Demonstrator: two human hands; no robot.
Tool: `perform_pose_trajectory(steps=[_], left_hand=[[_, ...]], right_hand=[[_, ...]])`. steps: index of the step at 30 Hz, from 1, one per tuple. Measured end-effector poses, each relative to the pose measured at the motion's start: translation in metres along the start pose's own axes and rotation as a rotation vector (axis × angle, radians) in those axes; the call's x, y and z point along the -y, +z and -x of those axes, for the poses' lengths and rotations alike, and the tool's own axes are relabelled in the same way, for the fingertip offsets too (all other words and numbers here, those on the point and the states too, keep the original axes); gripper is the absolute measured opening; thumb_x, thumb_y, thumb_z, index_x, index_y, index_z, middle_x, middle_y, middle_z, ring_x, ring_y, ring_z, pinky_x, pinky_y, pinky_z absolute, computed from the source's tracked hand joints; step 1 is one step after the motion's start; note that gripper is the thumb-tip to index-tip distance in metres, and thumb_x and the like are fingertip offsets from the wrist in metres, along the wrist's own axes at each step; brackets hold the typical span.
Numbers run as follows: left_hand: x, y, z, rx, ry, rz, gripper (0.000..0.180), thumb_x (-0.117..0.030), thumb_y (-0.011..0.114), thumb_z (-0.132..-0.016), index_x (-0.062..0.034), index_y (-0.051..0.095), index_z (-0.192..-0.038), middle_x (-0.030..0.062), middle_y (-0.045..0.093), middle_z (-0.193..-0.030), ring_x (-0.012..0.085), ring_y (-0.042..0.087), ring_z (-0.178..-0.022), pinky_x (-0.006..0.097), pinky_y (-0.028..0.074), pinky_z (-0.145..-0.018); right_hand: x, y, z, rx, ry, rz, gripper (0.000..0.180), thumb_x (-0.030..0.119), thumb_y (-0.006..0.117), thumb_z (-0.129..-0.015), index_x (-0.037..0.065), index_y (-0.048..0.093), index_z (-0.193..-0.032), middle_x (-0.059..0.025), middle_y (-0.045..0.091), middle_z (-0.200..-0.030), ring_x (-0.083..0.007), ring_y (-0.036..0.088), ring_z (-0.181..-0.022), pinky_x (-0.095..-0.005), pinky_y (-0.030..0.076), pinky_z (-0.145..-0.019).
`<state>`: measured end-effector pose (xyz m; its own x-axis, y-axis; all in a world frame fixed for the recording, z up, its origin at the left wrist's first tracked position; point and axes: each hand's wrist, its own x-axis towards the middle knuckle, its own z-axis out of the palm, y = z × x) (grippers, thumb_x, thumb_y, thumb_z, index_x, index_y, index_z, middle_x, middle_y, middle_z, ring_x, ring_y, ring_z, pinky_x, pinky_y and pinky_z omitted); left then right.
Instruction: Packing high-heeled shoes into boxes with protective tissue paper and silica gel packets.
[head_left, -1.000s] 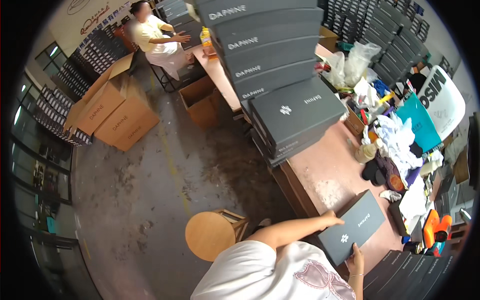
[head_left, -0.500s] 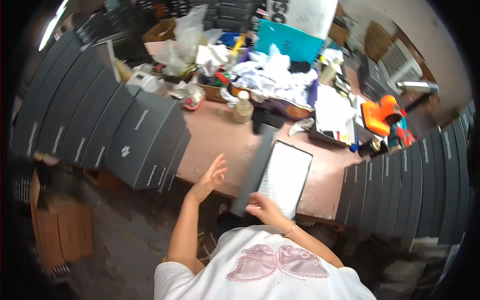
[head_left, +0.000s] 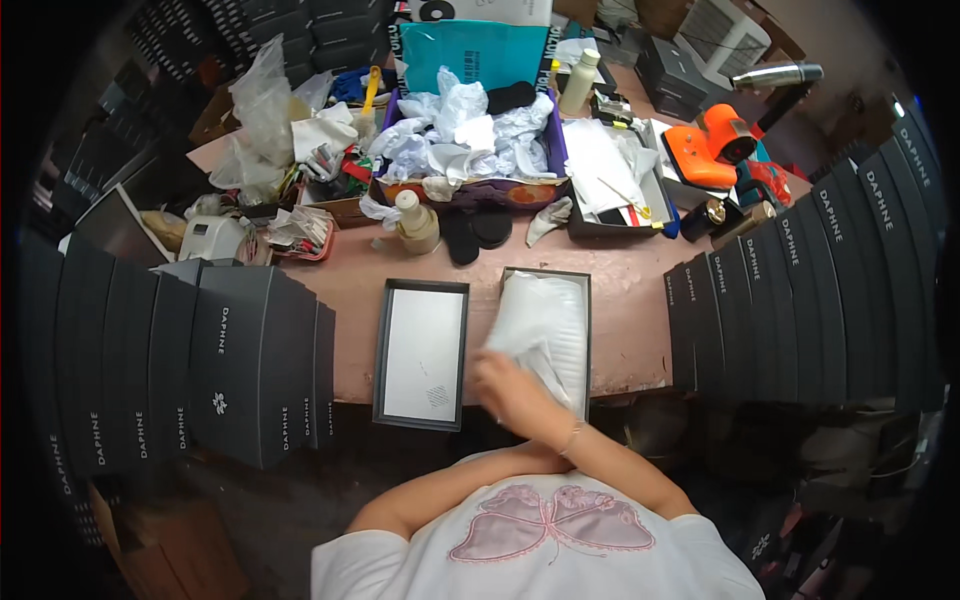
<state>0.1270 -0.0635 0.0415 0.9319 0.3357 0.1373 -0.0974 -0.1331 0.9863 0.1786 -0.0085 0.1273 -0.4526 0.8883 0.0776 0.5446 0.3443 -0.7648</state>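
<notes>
An open dark grey shoebox (head_left: 587, 345) sits near the table's front edge, and white tissue paper (head_left: 545, 310) covers what it holds. Over the box's left edge is my right hand (head_left: 515, 393), its fingers bent but smeared by motion, beside a loose flap of the paper. Whether they grip the paper does not show. My left forearm (head_left: 450, 487) reaches across toward the right, and that hand is hidden beneath my right wrist. Just left of the box lies its dark lid (head_left: 468, 345), white inside face up, slightly over the table's front edge.
Stacked dark shoeboxes flank me at left (head_left: 235, 370) and right (head_left: 800, 300). Behind the work spot stand a spray bottle (head_left: 417, 225), black pads (head_left: 462, 240), a purple box (head_left: 560, 160) of crumpled paper, a paper tray (head_left: 620, 228) and an orange tool (head_left: 700, 158).
The upright, blurred lid now lies flat left of the shoebox. My left hand has gone from the open table at left to beneath my right arm. The view has also shifted.
</notes>
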Motion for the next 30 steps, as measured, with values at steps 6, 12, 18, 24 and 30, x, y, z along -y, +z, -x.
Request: perform_pose_trajectory(steps=[6, 12, 18, 24, 30], left_hand=[[0.035, -0.044, 0.008, -1.095, -0.196, -0.379, 0.044, -0.008, 0.057, -0.086, -0.0005, 0.045, -0.128, 0.0156, 0.049, -0.129, 0.0273, 0.047, -0.121, 0.038, 0.036, -0.102], [0.038, -0.059, 0.05, -1.123, -0.392, 0.123, 0.05, -0.014, 0.056, -0.092, -0.001, 0.036, -0.136, 0.0173, 0.041, -0.135, 0.0232, 0.043, -0.124, 0.035, 0.04, -0.1], [0.005, -0.058, 0.051, -1.177, -0.244, 0.365, 0.074, -0.025, 0.062, -0.09, -0.0013, 0.018, -0.144, 0.0209, 0.029, -0.143, 0.0294, 0.034, -0.131, 0.039, 0.033, -0.106], [-0.019, -0.032, 0.028, -0.949, -0.322, -0.138, 0.103, -0.039, 0.074, -0.077, 0.0034, 0.009, -0.145, 0.0308, 0.025, -0.141, 0.0382, 0.029, -0.133, 0.043, 0.029, -0.107], [-0.014, -0.055, 0.016, -0.965, -0.373, -0.245, 0.09, -0.038, 0.075, -0.076, 0.0068, 0.028, -0.138, 0.0272, 0.036, -0.135, 0.0363, 0.041, -0.123, 0.041, 0.036, -0.102]], right_hand=[[0.001, -0.014, 0.032, -0.096, 0.076, -0.149, 0.03, 0.013, 0.064, -0.084, 0.001, 0.056, -0.11, -0.0164, 0.06, -0.109, -0.0336, 0.061, -0.092, -0.0396, 0.051, -0.079], [-0.128, 0.059, 0.075, -0.01, 0.381, 0.501, 0.047, 0.022, 0.07, -0.075, -0.002, 0.054, -0.111, -0.021, 0.061, -0.095, -0.038, 0.059, -0.089, -0.0427, 0.05, -0.076], [-0.126, -0.006, 0.055, 0.226, 0.573, -0.191, 0.033, 0.02, 0.063, -0.083, -0.003, 0.061, -0.107, -0.0134, 0.067, -0.096, -0.021, 0.066, -0.081, -0.0338, 0.052, -0.073], [-0.086, 0.02, 0.052, -0.187, 0.645, -1.413, 0.028, 0.007, 0.048, -0.092, 0.0, 0.058, -0.117, -0.0079, 0.063, -0.11, -0.0166, 0.063, -0.094, -0.0309, 0.052, -0.083], [-0.092, 0.003, 0.051, -0.149, 0.576, -1.137, 0.028, 0.011, 0.048, -0.091, -0.004, 0.058, -0.113, -0.0107, 0.064, -0.106, -0.0192, 0.063, -0.092, -0.0315, 0.05, -0.082]])
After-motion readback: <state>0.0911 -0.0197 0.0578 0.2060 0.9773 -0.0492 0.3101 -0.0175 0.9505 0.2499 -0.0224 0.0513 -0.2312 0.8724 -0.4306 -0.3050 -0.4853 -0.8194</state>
